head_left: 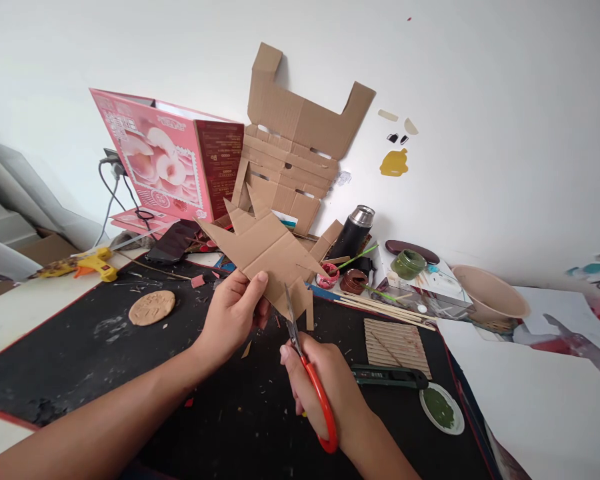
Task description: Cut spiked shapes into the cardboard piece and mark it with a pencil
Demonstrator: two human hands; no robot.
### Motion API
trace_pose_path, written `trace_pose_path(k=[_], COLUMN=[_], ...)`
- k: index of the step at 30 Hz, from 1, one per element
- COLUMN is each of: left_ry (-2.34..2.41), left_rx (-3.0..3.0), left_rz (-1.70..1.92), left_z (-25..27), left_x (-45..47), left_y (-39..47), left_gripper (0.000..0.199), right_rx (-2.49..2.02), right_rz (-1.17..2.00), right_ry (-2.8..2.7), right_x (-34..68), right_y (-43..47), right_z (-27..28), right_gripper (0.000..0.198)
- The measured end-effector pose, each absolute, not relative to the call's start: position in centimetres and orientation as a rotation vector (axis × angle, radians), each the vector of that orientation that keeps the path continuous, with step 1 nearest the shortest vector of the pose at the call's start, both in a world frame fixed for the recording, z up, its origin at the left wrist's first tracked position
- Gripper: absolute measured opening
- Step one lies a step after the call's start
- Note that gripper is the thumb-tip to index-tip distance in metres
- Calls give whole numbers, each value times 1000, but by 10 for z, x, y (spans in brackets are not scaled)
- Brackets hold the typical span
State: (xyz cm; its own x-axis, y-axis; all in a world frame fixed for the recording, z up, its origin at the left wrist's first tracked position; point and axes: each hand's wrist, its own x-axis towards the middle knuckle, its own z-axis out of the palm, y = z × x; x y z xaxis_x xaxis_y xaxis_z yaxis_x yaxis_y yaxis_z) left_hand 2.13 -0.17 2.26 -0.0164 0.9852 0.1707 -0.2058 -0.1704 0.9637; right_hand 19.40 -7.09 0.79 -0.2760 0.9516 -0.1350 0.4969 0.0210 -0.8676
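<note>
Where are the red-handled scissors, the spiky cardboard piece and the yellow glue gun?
Red-handled scissors (pixel 315 381): head view, on the red handle.
Spiky cardboard piece (pixel 270 257): head view, middle of its flat face.
Yellow glue gun (pixel 98 259): head view, on its yellow body.

Print in sight, but no word legible

The pink box (pixel 163 160) at the far left carries pale lettering (pixel 116 119) along its top and a round postmark-style sign (pixel 160 199) with wavy lines lower down. Rows of small yellowish print run down its dark red side (pixel 221 167), too tiny to read. The dark green cutter (pixel 390 377) on the right bears small faint marks, likewise unreadable
</note>
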Motion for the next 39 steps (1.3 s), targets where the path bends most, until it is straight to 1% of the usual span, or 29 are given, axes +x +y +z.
trace_pose_path(k=[12, 18, 25, 32, 39], left_ry=[948, 935, 934, 949, 951], left_rx=[1164, 1163, 1170, 1178, 1205], left_rz=[1414, 1421, 1419, 1417, 1434], left_z=[19, 20, 19, 20, 21], left_x=[21, 22, 20, 20, 18], left_y=[-1, 0, 0, 0, 2], left_gripper=[39, 39, 40, 39, 38], right_rx=[-1519, -1548, -1540, -1497, -1324], right_rz=[1154, 1052, 1031, 1073, 1149], right_ry=[-1826, -1888, -1892, -1875, -1903], right_x=[192, 194, 193, 196, 199], right_y=[-71, -68, -68, -69, -65], right_z=[7, 8, 6, 4, 5], right_gripper=[32, 31, 31, 26, 33])
